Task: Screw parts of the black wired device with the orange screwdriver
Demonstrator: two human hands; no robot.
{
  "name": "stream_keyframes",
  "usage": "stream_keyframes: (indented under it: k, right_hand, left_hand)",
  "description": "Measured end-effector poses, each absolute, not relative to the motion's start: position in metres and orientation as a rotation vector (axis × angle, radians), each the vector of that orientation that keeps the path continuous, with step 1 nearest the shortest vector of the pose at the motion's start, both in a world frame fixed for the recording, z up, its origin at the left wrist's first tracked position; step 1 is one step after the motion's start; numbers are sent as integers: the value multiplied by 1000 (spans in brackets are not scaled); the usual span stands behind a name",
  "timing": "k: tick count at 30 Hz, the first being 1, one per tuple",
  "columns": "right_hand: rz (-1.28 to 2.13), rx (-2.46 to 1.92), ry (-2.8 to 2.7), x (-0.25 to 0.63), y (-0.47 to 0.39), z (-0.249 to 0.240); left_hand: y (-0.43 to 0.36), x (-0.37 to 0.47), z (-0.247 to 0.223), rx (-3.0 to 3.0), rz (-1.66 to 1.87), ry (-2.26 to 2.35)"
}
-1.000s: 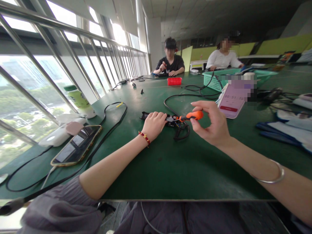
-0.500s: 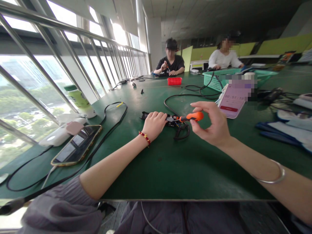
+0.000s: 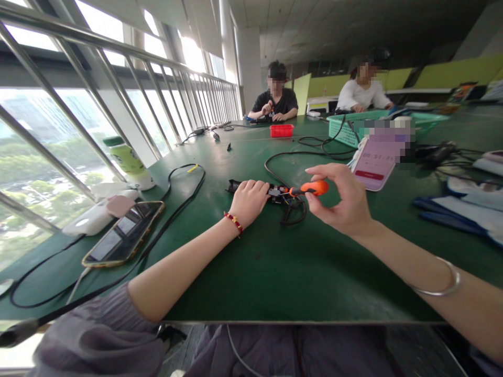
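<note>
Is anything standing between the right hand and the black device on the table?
The orange screwdriver spans the gap, pointing from the right hand toward the black device. A black cord loops on the screwdriver's near side; nothing else visible stands between.

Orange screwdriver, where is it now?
In the head view, the orange screwdriver is just right of the middle, by the right hand, pointing left at the black device.

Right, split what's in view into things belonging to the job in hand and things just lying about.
In the job:
black device, under the left hand
orange-handled screwdriver, at the right hand

Apparently just lying about:
green-lidded bottle
flat phone
blue-and-white fabric
</note>
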State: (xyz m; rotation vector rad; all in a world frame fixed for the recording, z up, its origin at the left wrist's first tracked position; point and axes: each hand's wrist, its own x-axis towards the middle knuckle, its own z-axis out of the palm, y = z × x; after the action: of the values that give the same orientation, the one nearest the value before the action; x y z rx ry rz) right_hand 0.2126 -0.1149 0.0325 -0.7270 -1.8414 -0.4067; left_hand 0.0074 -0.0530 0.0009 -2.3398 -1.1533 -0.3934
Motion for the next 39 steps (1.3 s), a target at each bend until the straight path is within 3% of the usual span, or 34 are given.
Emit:
stream_keyframes:
  k: [39]
  right_hand:
    - [-433, -715, -1853, 211, -116, 33]
  left_hand:
    - [-54, 7, 2, -2354, -451, -1197]
